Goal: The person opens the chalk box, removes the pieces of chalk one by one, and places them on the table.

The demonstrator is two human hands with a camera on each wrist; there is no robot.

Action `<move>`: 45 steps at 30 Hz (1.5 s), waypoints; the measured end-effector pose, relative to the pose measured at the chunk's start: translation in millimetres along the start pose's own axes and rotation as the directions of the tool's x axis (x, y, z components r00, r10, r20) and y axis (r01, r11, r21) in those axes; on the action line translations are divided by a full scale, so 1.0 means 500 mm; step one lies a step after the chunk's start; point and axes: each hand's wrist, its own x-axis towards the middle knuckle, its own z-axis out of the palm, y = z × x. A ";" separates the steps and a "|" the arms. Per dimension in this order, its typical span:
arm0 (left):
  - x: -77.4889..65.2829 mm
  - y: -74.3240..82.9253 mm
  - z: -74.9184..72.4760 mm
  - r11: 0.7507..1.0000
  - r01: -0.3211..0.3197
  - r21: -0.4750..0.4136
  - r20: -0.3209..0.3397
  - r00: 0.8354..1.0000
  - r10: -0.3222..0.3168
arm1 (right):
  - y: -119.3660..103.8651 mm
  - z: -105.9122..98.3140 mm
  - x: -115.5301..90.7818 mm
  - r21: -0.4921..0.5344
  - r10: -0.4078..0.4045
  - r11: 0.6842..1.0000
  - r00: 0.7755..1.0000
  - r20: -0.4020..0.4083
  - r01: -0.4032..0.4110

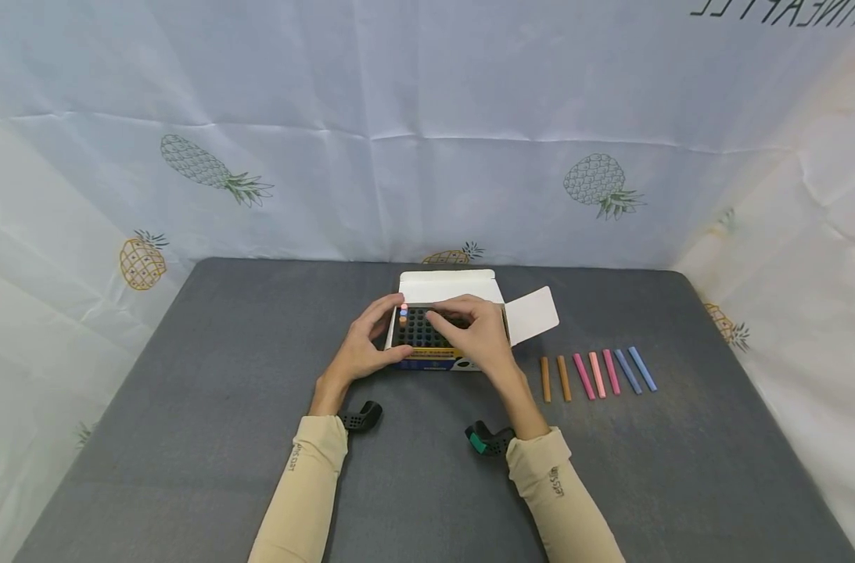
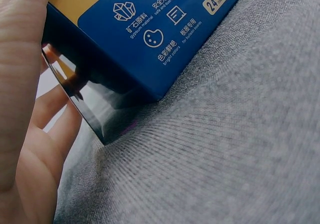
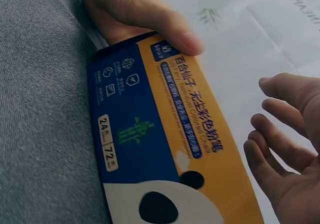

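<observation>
A blue and yellow chalk box (image 1: 427,363) with a panda print lies on the table, its white lid (image 1: 451,283) folded back. Inside is a black holder (image 1: 418,335) with rows of holes; a few chalk sticks (image 1: 403,313) in pink, blue and orange stand in its left column. My left hand (image 1: 364,344) grips the box's left end, thumb on the front top edge and fingers round the side and back. Over the right part of the holder hovers my right hand (image 1: 479,332); in the right wrist view its fingers (image 3: 280,149) are loosely bent, holding nothing.
Right of the box, several loose chalk sticks (image 1: 596,374) lie in a row, orange, pink and blue. A white side flap (image 1: 533,315) sticks out from the box. Grey cloth covers the table (image 1: 209,422), and a pineapple-print curtain (image 1: 413,195) hangs behind.
</observation>
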 end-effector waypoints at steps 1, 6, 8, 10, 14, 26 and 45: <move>0.000 0.000 0.001 1.000 -0.002 -0.003 0.000 1.000 0.002 | 0.001 0.003 0.001 0.002 0.002 1.000 1.000 0.002 -0.002; 0.003 0.002 0.002 1.000 -0.007 -0.011 0.002 1.000 0.007 | 0.006 0.016 0.005 -0.012 -0.002 1.000 1.000 0.019 0.002; 0.004 0.007 0.002 1.000 0.004 -0.007 0.006 1.000 -0.004 | 0.007 0.021 0.009 -0.028 -0.006 1.000 1.000 0.031 0.007; 0.002 0.030 0.001 1.000 0.008 -0.012 0.012 1.000 -0.008 | 0.005 0.027 0.013 -0.047 -0.009 0.999 0.999 0.045 0.011; 0.002 0.032 0.001 1.000 0.002 -0.022 0.017 1.000 -0.002 | 0.004 0.043 0.020 -0.077 -0.028 0.996 0.996 0.079 0.034; 0.000 -0.001 -0.002 0.998 -0.052 -0.027 0.014 0.999 0.052 | -0.001 0.082 0.026 -0.242 0.001 0.970 0.997 0.077 0.018; 0.000 -0.006 -0.002 0.998 -0.050 -0.026 0.013 0.999 0.050 | -0.014 0.106 0.021 -0.362 0.004 0.932 1.000 -0.001 -0.004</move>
